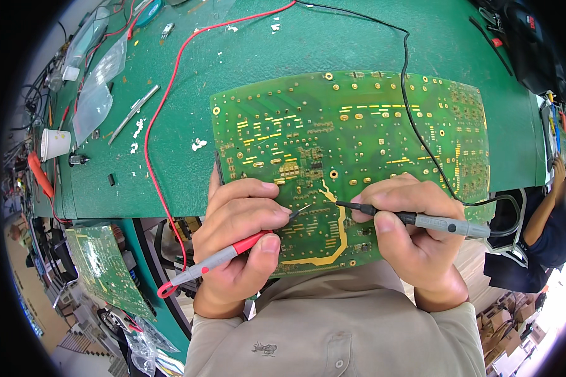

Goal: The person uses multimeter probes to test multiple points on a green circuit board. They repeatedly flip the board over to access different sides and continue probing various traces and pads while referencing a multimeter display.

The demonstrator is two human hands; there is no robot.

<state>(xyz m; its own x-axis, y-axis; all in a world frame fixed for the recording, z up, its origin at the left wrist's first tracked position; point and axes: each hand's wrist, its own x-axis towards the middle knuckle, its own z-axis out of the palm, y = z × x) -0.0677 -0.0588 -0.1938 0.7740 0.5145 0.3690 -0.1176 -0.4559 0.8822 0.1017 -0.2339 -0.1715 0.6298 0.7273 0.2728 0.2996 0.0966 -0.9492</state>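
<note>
A large green circuit board (383,141) lies in front of me, its near edge by my body. My left hand (242,232) is closed round a red and grey test probe (238,249), its thin metal tip pointing at the middle of the board. In my right hand (415,220) is a black and grey test probe (431,223), the tip by a gold trace. Whether either tip touches the board I cannot tell. A red lead (148,141) runs from the left probe and a black lead (415,119) from the right one, both toward the far edge.
Left on the green table (233,56) lie tweezers (134,114), a clear plastic bag (97,100), a white cup (55,144) and an orange-handled tool (41,176). Another circuit board (104,267) sits lower left. A black bag (534,53) is at far right, near another person (550,232).
</note>
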